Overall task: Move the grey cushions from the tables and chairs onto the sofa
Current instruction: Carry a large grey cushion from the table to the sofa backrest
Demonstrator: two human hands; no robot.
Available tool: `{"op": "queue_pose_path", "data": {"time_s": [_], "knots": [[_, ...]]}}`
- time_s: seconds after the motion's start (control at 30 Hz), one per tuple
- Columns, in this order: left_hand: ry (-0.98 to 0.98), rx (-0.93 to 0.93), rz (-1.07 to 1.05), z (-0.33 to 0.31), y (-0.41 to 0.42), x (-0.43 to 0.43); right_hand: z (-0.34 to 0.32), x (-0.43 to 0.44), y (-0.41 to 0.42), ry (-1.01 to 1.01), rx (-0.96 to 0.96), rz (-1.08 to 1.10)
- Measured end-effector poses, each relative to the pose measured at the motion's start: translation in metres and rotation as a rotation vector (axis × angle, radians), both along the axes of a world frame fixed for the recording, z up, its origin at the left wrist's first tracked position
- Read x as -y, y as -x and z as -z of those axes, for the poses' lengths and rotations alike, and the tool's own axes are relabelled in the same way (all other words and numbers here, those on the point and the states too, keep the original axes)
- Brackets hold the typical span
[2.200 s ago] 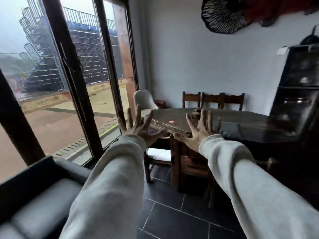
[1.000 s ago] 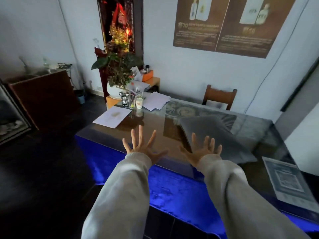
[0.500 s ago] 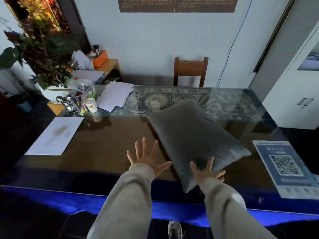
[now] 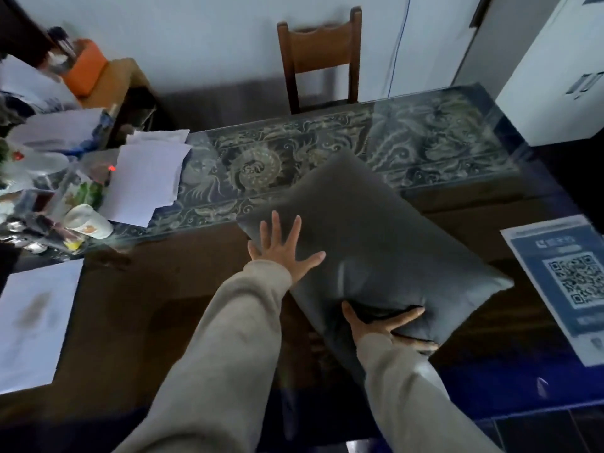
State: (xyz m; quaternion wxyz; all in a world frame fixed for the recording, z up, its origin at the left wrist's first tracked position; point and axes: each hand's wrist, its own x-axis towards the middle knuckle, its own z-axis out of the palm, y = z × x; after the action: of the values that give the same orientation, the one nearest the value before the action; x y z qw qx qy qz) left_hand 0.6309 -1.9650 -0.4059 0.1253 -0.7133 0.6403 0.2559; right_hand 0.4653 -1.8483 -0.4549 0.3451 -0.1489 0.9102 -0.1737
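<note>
Lying diagonally on the glass-topped dark wooden worktop (image 4: 457, 132) is one rectangular grey fabric cushion (image 4: 369, 243). Two hands are engaging it: the left hand (image 4: 281, 250) is resting flat on its near-left edge, fingers spread apart; the right hand (image 4: 385, 325) is clamping its near edge, its fingers partly hidden in the fabric. One brown wooden chair (image 4: 320, 57) is standing behind. The clutter at far left is blurring beyond identification.

Your left hand (image 4: 281, 250) and right hand (image 4: 385, 325) are bare; both arms wear loose beige long sleeves with ribbed cuffs.
</note>
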Motion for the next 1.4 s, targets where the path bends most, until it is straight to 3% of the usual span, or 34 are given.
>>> {"op": "queue_pose_path", "data": {"time_s": [0.17, 0.4, 0.5, 0.67, 0.8, 0.9, 0.97, 1.0, 1.1, 1.27, 1.4], "knots": [[-0.029, -0.047, 0.021, 0.030, 0.002, 0.099, 0.030, 0.011, 0.004, -0.055, -0.001, 0.093], [0.105, -0.207, -0.145, 0.052, -0.005, 0.155, 0.034, 0.021, 0.005, -0.114, 0.008, 0.114], [0.123, -0.326, -0.199, 0.046, -0.003, 0.154, 0.021, 0.013, 0.008, -0.037, 0.047, 0.155], [0.216, -0.640, -0.278, 0.017, 0.016, 0.099, -0.015, -0.036, 0.055, 0.279, 0.290, 0.736], [0.204, -0.816, -0.323, 0.003, 0.022, 0.034, -0.038, -0.084, 0.101, 0.303, 0.369, 0.771], [0.088, -0.877, -0.262, -0.008, 0.058, -0.041, -0.052, -0.185, 0.127, 0.359, 0.367, 0.831], [-0.007, -0.939, -0.138, -0.017, 0.109, -0.123, -0.075, -0.300, 0.144, 0.415, 0.321, 0.942], [-0.021, -0.945, -0.131, -0.013, 0.112, -0.128, -0.066, -0.312, 0.151, 0.401, 0.309, 0.926], [-0.140, -0.974, 0.135, -0.021, 0.190, -0.269, -0.087, -0.499, 0.155, 0.461, 0.188, 1.090], [-0.315, -0.909, 0.546, -0.034, 0.281, -0.489, -0.105, -0.757, 0.114, 0.531, -0.098, 1.329], [-0.448, -0.904, 0.778, -0.045, 0.328, -0.657, -0.116, -0.916, 0.062, 0.591, -0.308, 1.490]]}}
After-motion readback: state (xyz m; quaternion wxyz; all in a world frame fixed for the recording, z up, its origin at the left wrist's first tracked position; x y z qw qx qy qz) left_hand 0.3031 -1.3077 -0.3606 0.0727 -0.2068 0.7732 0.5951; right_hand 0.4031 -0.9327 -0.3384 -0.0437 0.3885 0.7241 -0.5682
